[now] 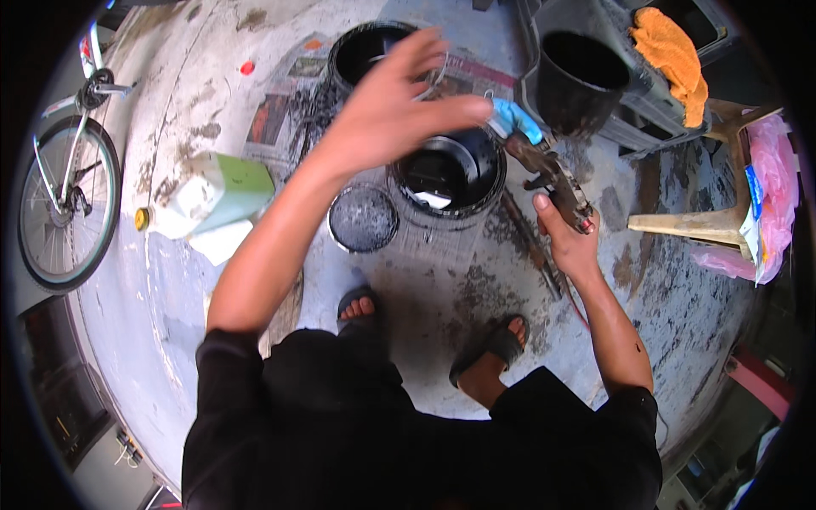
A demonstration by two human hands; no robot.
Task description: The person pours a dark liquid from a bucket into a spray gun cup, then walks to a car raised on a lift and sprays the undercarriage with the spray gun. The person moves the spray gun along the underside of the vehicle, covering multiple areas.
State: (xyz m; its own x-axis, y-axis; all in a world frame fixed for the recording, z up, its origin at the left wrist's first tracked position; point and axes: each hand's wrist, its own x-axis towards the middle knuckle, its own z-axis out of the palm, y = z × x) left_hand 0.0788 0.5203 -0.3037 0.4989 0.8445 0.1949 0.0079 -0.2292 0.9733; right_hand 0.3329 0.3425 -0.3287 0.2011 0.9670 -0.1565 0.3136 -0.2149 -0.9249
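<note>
My left hand (pixel 387 119) is raised over the black buckets, fingers spread and smeared a little by motion, holding nothing. My right hand (pixel 571 242) grips a grimy, dark gun-shaped tool (pixel 548 170) with a red bit near its lower end. A bright blue piece (pixel 518 121) sits at the tool's far end; whether it is attached, I cannot tell. Below my left hand stands a black bucket (pixel 399 191) with dark liquid in it. Another black bucket (pixel 340 64) is farther back, partly hidden by my hand. A round, dark-speckled lid or shallow dish (pixel 364 219) lies beside the nearer bucket.
Stained newspaper (pixel 270 119) lies under the buckets. At left are a jug of pale green liquid (pixel 229 183) and a bicycle (pixel 70 204). A dark pipe (pixel 531 246) lies near my right foot. At right stand a black container (pixel 586 76), an orange cloth (pixel 671 55) and a stool (pixel 688 223).
</note>
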